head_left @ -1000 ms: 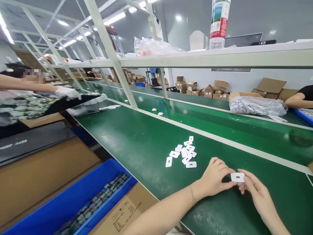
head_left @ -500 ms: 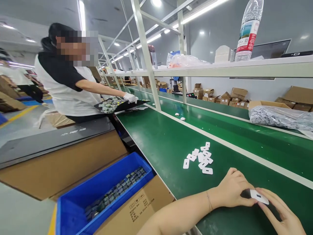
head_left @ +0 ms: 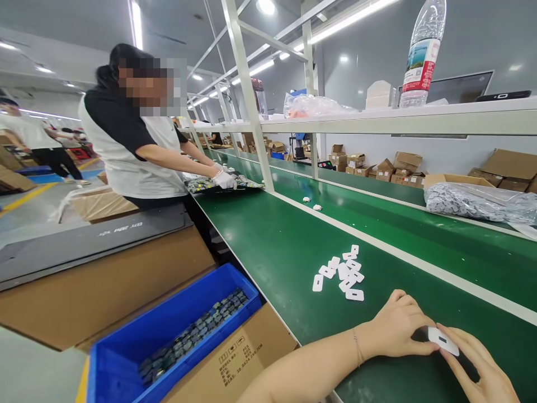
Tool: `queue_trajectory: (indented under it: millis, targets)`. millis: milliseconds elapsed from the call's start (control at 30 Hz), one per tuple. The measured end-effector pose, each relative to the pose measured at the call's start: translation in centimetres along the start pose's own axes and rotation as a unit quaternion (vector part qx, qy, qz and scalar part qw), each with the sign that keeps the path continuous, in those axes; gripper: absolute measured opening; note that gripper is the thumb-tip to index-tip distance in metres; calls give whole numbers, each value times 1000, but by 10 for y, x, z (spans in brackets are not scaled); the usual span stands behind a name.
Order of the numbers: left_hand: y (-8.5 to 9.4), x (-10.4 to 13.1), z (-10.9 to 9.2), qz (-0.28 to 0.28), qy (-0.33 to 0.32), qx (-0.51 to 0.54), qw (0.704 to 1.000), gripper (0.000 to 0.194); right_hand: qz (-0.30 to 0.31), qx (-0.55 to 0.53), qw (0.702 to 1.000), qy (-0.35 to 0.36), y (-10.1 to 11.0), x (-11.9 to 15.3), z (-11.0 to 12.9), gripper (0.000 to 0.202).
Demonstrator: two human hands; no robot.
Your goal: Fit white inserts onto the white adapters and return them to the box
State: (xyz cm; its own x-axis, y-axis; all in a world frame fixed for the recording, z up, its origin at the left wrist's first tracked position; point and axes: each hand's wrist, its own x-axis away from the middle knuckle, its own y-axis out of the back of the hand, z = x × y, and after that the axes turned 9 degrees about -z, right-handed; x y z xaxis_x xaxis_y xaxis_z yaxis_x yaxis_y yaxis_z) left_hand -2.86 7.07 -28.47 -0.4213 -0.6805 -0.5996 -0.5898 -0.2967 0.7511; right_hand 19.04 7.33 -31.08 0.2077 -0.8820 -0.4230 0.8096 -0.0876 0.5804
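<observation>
My left hand and my right hand meet at the lower right, above the green bench. Between their fingertips is a small white plate with rounded ends and a dark rectangular slot. Thumb and fingers of both hands are closed on its two ends. Dark patches show on either side of it; whether they belong to the held piece I cannot tell. Beyond my left hand lies a loose pile of similar white plates, flat on the green surface and partly overlapping.
A blue bin of dark small parts stands left of the bench, beside cardboard boxes. A co-worker in white gloves handles a tray of parts. A bag of pieces and an overhead shelf are at right.
My hands stay almost where they were, with the white plate turned slightly. The co-worker's tray now rests lower on the bench, and both gloved hands are over it.
</observation>
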Motion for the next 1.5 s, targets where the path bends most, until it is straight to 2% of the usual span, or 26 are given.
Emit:
queue_trajectory:
  millis: [133, 300, 500, 800, 1133, 1300, 1433, 1500]
  targets:
    - [3, -1, -3, -6, 10, 4, 1000, 40, -17, 51, 996, 74, -1, 1, -6, 37]
    - [9, -2, -6, -15, 41, 31, 999, 41, -25, 91, 990, 104, -5, 2, -15, 37]
    - [8, -2, -7, -6, 19, 22, 1000, 31, -16, 95, 990, 107, -7, 4, -15, 36]
    - [11, -2, -8, -25, 32, 25, 999, 29, -28, 97, 990, 100, -6, 5, -20, 37]
    - [10, -3, -8, -30, 28, 12, 999, 24, -23, 74, 992, 96, -5, 4, -4, 35]
    - [11, -2, -6, -37, 30, 16, 999, 23, -39, 82, 989, 120, -5, 4, -1, 32]
    - [10, 1, -17, -58, 39, 18, 997, 19, -41, 84, 987, 129, -7, 0, 1, 31]
    - [17, -3, -23, -46, 14, 5, 999, 19, -40, 89, 985, 139, -3, -2, 2, 31]
